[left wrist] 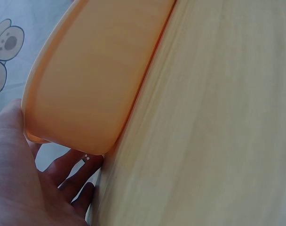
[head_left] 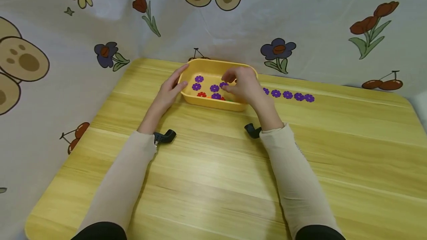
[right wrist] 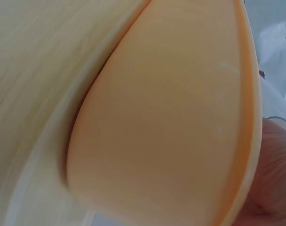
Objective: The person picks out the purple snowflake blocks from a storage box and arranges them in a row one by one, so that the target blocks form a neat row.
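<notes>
1. Sitting on the wooden table (head_left: 213,166), w/ a cartoon-print cloth (head_left: 66,84) draped behind and to both sides, the yellow tray (head_left: 213,103) lies at 12 o'clock from the person, far-centre. Its long axis runs left-right, 9 to 3 o'clock, across the person's line of reach.

2. Both sleeved forearms reach fwd to it. Left hand (head_left: 168,90) rests on the tray's left end, at the tray's 9 o'clock; fingers fairly straight, laid along the outer wall and rim. Left wrist view agrees: tray wall (left wrist: 86,80) right against the palm (left wrist: 16,179), fingers spread loosely under its corner. No clamp on it, more a steadying touch.

3. Right hand (head_left: 243,84) hovers over the tray's right half, approx 2 o'clock of tray centre. Fingers are curled down to the pieces inside, tips meeting by a purple flower disc (head_left: 222,84). Looks like a pinch on it, though the contact itself is partly hidden. Right wrist view shows only tray wall (right wrist: 162,122) and a bit of the hand.

4. Row of purple flower discs (head_left: 287,95) lies on the table at 3 o'clock from the tray, running left-right, just beside the right hand. Right hand is the nearer one to both row and tray contents.

5. More purple discs (head_left: 199,79) and a red one (head_left: 201,94) lie in the tray, between the two hands.
</notes>
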Demonstrator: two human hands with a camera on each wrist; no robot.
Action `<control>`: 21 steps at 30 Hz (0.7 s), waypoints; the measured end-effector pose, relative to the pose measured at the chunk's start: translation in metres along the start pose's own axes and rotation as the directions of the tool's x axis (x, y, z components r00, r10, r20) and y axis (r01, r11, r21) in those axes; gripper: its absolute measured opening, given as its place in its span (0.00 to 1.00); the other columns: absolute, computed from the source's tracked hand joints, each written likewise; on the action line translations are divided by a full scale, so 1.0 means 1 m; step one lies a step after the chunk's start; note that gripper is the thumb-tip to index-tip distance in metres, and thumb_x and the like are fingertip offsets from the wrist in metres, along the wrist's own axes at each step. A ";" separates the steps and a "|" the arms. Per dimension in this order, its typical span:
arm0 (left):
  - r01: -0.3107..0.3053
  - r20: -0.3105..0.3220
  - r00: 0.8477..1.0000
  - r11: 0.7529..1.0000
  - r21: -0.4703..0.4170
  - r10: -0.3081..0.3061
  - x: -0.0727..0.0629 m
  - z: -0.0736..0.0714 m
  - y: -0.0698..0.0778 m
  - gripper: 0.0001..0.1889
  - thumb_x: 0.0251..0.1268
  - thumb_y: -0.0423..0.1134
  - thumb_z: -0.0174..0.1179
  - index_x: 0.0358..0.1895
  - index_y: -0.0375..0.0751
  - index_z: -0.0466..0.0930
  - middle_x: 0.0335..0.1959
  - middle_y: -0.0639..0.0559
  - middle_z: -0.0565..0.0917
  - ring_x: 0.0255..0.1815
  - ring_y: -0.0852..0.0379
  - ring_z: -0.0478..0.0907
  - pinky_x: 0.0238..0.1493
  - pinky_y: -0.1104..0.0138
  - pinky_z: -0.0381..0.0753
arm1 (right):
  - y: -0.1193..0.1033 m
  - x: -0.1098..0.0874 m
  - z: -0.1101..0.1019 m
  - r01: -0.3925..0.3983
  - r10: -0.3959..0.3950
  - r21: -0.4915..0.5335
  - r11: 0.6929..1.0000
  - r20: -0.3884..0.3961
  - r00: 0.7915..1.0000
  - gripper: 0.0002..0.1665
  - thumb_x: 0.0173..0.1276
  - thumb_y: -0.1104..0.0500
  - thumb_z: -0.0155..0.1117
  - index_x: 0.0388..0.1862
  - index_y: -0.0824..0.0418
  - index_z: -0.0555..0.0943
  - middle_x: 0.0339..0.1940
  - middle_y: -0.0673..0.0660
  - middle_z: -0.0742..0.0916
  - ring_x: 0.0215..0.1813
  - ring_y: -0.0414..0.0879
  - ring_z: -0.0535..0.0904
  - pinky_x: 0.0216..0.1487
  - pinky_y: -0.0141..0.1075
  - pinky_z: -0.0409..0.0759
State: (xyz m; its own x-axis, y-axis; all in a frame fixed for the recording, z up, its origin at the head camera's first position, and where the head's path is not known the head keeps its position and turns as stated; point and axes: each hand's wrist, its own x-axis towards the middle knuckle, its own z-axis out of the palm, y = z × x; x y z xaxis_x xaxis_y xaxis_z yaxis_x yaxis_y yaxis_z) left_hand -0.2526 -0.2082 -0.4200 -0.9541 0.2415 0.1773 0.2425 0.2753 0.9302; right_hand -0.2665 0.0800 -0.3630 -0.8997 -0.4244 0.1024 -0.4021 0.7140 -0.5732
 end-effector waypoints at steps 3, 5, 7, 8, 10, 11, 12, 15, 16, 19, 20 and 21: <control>-0.003 0.009 1.000 1.000 -0.004 0.003 -0.004 0.001 0.013 0.31 0.83 0.34 0.51 0.84 0.43 0.59 0.87 0.45 0.56 0.86 0.42 0.55 0.84 0.51 0.60 | -0.004 0.004 0.008 -0.015 0.015 0.003 1.000 0.069 0.998 0.13 0.66 0.60 0.79 0.47 0.64 0.90 0.44 0.60 0.91 0.47 0.54 0.84 0.54 0.45 0.85; -0.007 0.010 1.000 1.000 -0.010 0.007 -0.006 0.001 0.017 0.31 0.82 0.33 0.51 0.84 0.42 0.58 0.87 0.44 0.57 0.86 0.41 0.55 0.84 0.51 0.61 | -0.006 0.006 0.013 -0.016 0.017 -0.004 1.000 0.108 0.994 0.13 0.64 0.59 0.80 0.45 0.63 0.90 0.42 0.58 0.90 0.45 0.52 0.82 0.51 0.43 0.85; -0.007 0.010 1.000 1.000 -0.013 0.007 -0.007 0.002 0.018 0.31 0.82 0.33 0.51 0.84 0.43 0.58 0.87 0.44 0.56 0.86 0.41 0.55 0.84 0.51 0.60 | -0.007 0.009 0.017 -0.018 0.019 -0.011 1.000 0.133 0.991 0.13 0.63 0.59 0.82 0.44 0.62 0.90 0.40 0.57 0.90 0.43 0.51 0.82 0.50 0.42 0.84; -0.006 0.008 1.000 1.000 -0.011 0.006 -0.006 0.002 0.018 0.32 0.82 0.33 0.51 0.85 0.43 0.58 0.87 0.45 0.56 0.86 0.42 0.55 0.84 0.51 0.60 | -0.008 0.010 0.019 -0.018 0.020 -0.015 1.000 0.140 0.990 0.13 0.62 0.59 0.82 0.44 0.62 0.90 0.40 0.57 0.90 0.43 0.51 0.82 0.50 0.42 0.84; -0.004 0.004 1.000 1.000 -0.007 0.004 -0.006 0.002 0.015 0.32 0.82 0.34 0.51 0.85 0.44 0.58 0.87 0.46 0.56 0.86 0.43 0.54 0.85 0.52 0.58 | -0.009 0.011 0.021 -0.016 0.020 -0.027 0.999 0.148 0.989 0.14 0.61 0.59 0.83 0.44 0.62 0.90 0.40 0.57 0.90 0.43 0.51 0.82 0.50 0.42 0.84; -0.003 0.002 1.000 1.000 -0.002 0.003 -0.006 0.002 0.015 0.32 0.82 0.34 0.52 0.85 0.44 0.58 0.87 0.46 0.56 0.87 0.44 0.54 0.85 0.52 0.58 | -0.010 0.012 0.022 -0.018 0.022 -0.030 0.999 0.152 0.988 0.14 0.61 0.60 0.83 0.44 0.61 0.90 0.41 0.57 0.90 0.44 0.51 0.82 0.51 0.42 0.84; -0.003 0.003 1.000 1.000 0.000 0.003 -0.005 0.003 0.014 0.32 0.82 0.34 0.52 0.85 0.45 0.58 0.87 0.46 0.56 0.87 0.44 0.54 0.85 0.53 0.57 | -0.010 0.013 0.022 -0.019 0.024 -0.031 0.999 0.159 0.987 0.14 0.61 0.60 0.83 0.44 0.61 0.90 0.41 0.57 0.90 0.44 0.51 0.82 0.52 0.42 0.84; -0.005 0.008 1.000 1.000 0.009 0.005 -0.005 0.003 0.014 0.31 0.83 0.35 0.52 0.84 0.45 0.59 0.87 0.47 0.56 0.87 0.46 0.54 0.86 0.55 0.56 | -0.011 0.014 0.024 -0.015 0.020 -0.031 0.999 0.180 0.983 0.13 0.62 0.62 0.82 0.45 0.61 0.90 0.42 0.58 0.90 0.44 0.51 0.83 0.53 0.42 0.85; -0.005 0.009 1.000 1.000 0.011 0.005 -0.005 0.003 0.015 0.31 0.83 0.35 0.52 0.84 0.45 0.59 0.87 0.47 0.56 0.87 0.46 0.54 0.86 0.55 0.56 | -0.011 0.015 0.024 -0.012 0.017 -0.027 1.000 0.186 0.982 0.13 0.62 0.62 0.81 0.44 0.61 0.89 0.42 0.57 0.90 0.44 0.51 0.83 0.53 0.42 0.85; -0.002 0.007 1.000 1.000 0.026 0.002 -0.007 0.001 0.018 0.31 0.83 0.36 0.52 0.84 0.45 0.60 0.87 0.47 0.57 0.87 0.46 0.55 0.86 0.55 0.57 | -0.011 0.016 0.025 0.001 0.002 -0.018 1.000 0.195 0.981 0.11 0.63 0.63 0.81 0.43 0.62 0.89 0.42 0.58 0.91 0.44 0.50 0.84 0.53 0.42 0.86; -0.001 0.005 1.000 1.000 0.029 0.001 -0.008 0.001 0.019 0.31 0.83 0.36 0.52 0.84 0.45 0.60 0.87 0.47 0.57 0.87 0.46 0.55 0.85 0.55 0.58 | -0.011 0.017 0.026 0.006 -0.003 -0.013 1.000 0.194 0.981 0.11 0.63 0.63 0.81 0.43 0.62 0.89 0.42 0.58 0.91 0.44 0.50 0.85 0.53 0.42 0.86; 0.001 0.002 1.000 1.000 0.030 -0.001 -0.009 0.000 0.020 0.31 0.83 0.36 0.52 0.84 0.45 0.60 0.87 0.47 0.58 0.86 0.46 0.55 0.85 0.54 0.58 | -0.011 0.018 0.026 0.011 -0.009 -0.009 1.000 0.193 0.981 0.10 0.63 0.63 0.81 0.43 0.62 0.89 0.41 0.58 0.91 0.43 0.49 0.85 0.52 0.41 0.86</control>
State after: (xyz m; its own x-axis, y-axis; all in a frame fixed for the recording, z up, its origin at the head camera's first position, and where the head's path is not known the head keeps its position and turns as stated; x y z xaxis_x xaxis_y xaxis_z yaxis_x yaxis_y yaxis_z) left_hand -0.2396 -0.2046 -0.4032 -0.9540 0.2428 0.1759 0.2469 0.3034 0.9203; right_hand -0.2735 0.0501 -0.3762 -0.8460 -0.5307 -0.0512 -0.4138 0.7142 -0.5645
